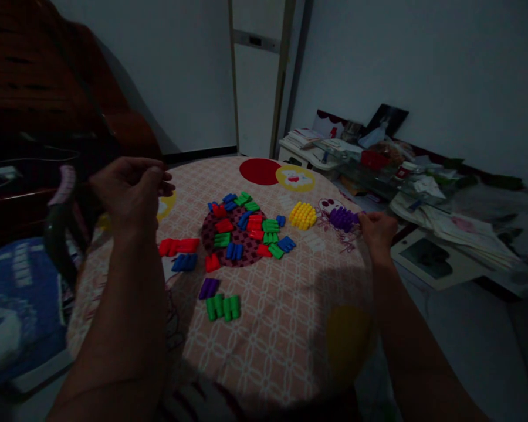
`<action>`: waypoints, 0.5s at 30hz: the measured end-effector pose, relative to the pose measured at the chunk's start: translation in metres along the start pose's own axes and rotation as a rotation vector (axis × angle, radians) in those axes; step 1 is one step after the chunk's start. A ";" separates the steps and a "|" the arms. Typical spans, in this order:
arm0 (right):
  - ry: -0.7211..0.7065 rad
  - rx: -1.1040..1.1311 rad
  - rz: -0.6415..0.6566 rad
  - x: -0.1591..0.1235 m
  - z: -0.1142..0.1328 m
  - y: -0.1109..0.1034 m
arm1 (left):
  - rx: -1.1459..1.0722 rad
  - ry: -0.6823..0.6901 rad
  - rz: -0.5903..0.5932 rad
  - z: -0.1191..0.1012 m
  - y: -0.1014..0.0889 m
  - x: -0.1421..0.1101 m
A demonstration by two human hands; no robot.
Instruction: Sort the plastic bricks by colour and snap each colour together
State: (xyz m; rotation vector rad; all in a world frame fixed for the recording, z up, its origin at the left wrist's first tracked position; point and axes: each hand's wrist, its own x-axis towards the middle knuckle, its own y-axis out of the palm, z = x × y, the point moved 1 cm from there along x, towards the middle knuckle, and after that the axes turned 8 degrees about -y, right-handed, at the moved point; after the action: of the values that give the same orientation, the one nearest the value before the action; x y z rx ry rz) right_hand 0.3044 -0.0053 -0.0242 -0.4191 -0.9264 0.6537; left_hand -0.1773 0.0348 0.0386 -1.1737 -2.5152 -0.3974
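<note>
On the far right edge of the bench [264, 351], the right hand [377, 230] sits against the purple block cluster [343, 218], fingers curled and touching its near end, so the purple pieces stay gathered there just beside the yellow block cluster [303, 215]. Whether the fingers actually pinch a piece, I cannot tell in this dim light. Right forearm stretches long and low across the cloth. Over on the other side, the left hand [129, 190] hovers raised above the bench edge, wrist bent, fingers loosely folded toward the palm, apparently empty. Between them, red, blue and green blocks [246, 228] lie jumbled mid-bench, with a green row [222, 307] nearer the person.
</note>
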 end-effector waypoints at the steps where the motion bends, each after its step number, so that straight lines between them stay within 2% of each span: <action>1: 0.042 -0.069 -0.023 0.008 -0.012 0.003 | 0.008 -0.001 0.010 0.001 0.000 0.000; 3: 0.124 -0.181 -0.002 0.017 -0.029 0.011 | 0.027 -0.005 0.053 0.002 0.000 0.000; 6: 0.176 -0.283 0.095 0.022 -0.041 0.027 | 0.040 -0.011 0.083 0.004 -0.002 0.000; 9: 0.176 -0.354 0.165 0.023 -0.042 0.038 | 0.034 -0.022 0.073 0.004 -0.002 -0.001; 15: 0.097 -0.410 0.202 0.023 -0.036 0.046 | -0.021 -0.055 0.062 0.001 0.001 -0.001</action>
State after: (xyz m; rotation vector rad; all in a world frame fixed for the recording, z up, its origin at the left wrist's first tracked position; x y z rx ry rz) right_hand 0.3287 0.0421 -0.0573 -0.9113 -0.9324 0.6198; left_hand -0.1763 0.0349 0.0368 -1.2843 -2.5192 -0.3808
